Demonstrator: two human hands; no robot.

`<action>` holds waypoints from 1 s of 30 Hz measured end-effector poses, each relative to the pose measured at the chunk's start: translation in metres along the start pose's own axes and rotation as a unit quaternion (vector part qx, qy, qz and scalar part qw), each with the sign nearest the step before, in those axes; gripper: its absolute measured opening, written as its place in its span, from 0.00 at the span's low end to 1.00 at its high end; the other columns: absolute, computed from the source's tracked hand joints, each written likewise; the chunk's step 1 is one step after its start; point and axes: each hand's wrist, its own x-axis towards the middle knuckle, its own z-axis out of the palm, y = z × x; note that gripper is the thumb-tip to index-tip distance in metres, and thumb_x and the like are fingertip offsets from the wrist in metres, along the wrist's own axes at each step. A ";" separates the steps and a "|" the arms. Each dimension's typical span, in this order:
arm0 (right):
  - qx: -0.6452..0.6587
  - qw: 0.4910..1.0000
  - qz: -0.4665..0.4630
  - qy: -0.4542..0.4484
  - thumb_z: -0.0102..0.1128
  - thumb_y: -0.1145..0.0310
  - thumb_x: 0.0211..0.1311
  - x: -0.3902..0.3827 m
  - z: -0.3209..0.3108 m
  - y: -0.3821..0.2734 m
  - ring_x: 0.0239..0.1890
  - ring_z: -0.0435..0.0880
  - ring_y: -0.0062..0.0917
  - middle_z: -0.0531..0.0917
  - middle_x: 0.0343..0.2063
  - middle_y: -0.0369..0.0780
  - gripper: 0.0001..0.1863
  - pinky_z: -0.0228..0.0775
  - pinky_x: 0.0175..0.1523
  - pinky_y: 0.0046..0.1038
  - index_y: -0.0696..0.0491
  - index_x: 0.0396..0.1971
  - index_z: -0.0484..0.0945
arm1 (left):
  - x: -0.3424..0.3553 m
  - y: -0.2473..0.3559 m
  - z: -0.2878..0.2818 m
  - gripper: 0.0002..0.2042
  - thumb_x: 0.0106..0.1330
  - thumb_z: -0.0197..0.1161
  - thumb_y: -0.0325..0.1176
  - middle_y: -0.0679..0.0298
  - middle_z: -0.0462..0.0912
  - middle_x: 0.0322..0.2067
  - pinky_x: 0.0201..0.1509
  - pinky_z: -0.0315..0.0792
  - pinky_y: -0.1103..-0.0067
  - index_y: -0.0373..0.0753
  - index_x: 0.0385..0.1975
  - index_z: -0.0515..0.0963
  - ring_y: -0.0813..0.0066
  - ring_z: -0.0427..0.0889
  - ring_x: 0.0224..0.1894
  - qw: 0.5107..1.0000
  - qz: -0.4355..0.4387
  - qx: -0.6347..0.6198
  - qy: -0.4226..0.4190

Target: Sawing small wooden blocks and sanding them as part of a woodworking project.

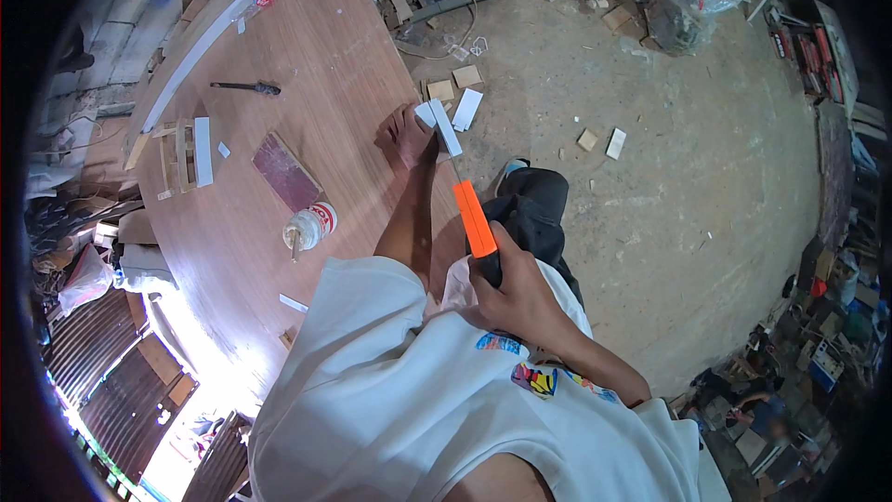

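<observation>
Right hand (520,293), lower centre of the frame: fingers clamped on the black grip of the orange saw (475,218). The thin blade points up the frame toward the white strip (446,128), which sits at the right edge of the bench (344,56), centre of frame. Left hand (407,137) lies at that edge, just beside the strip; its fingers are bent, but whether they grip the strip or only press near it cannot be told.

Hazards, as judged. No clamp is visible at the strip; weak hand pressure would let it slip or chatter. A blade that jumps could reach the left fingers, which are near its line. The leg (534,209) shows below the edge, near the saw; an overlong stroke or a dropped piece could strike it. Blocks (467,109) on the floor (688,158) are a trip risk if stepped on. The jar (311,225) stands upright near the left forearm; a careless elbow could tip it.
</observation>
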 end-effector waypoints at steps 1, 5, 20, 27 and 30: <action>0.005 1.000 -0.027 0.007 0.52 0.79 0.52 0.002 0.000 -0.003 0.30 0.80 0.46 0.76 0.24 0.52 0.11 0.70 0.36 0.34 0.60 0.37 0.67 | 0.002 0.002 0.000 0.15 0.58 0.55 0.31 0.62 0.73 0.48 0.58 0.62 0.65 0.46 0.46 0.73 0.58 0.68 0.55 1.000 0.001 0.007 -0.005; -0.038 0.981 -0.169 0.087 0.52 0.79 0.51 0.036 0.005 -0.002 0.32 0.81 0.46 0.76 0.24 0.52 0.13 0.70 0.37 0.34 0.59 0.39 0.68 | 0.002 0.007 -0.003 0.15 0.58 0.55 0.32 0.62 0.73 0.48 0.58 0.63 0.65 0.46 0.47 0.73 0.58 0.68 0.55 0.999 -0.021 -0.017 -0.020; 0.006 0.994 -0.104 0.040 0.52 0.79 0.53 0.016 0.004 0.017 0.25 0.75 0.30 0.74 0.22 0.45 0.10 0.68 0.35 0.30 0.59 0.36 0.70 | 0.000 0.003 -0.004 0.16 0.58 0.55 0.32 0.61 0.73 0.49 0.58 0.63 0.65 0.45 0.47 0.73 0.58 0.69 0.55 1.000 0.013 0.007 -0.002; -0.027 0.984 -0.163 0.074 0.53 0.79 0.53 0.059 0.009 0.017 0.27 0.77 0.30 0.75 0.22 0.45 0.14 0.68 0.35 0.31 0.59 0.41 0.69 | 0.003 0.003 -0.001 0.15 0.58 0.55 0.33 0.62 0.73 0.48 0.57 0.64 0.65 0.45 0.47 0.73 0.59 0.70 0.54 0.997 -0.041 -0.051 -0.028; -0.018 0.984 -0.165 0.071 0.53 0.80 0.52 0.064 0.013 0.045 0.26 0.77 0.29 0.75 0.22 0.45 0.14 0.68 0.34 0.30 0.59 0.41 0.70 | 0.001 0.005 -0.005 0.15 0.63 0.50 0.33 0.58 0.74 0.48 0.56 0.66 0.66 0.41 0.50 0.72 0.56 0.71 0.54 1.000 -0.017 -0.003 -0.025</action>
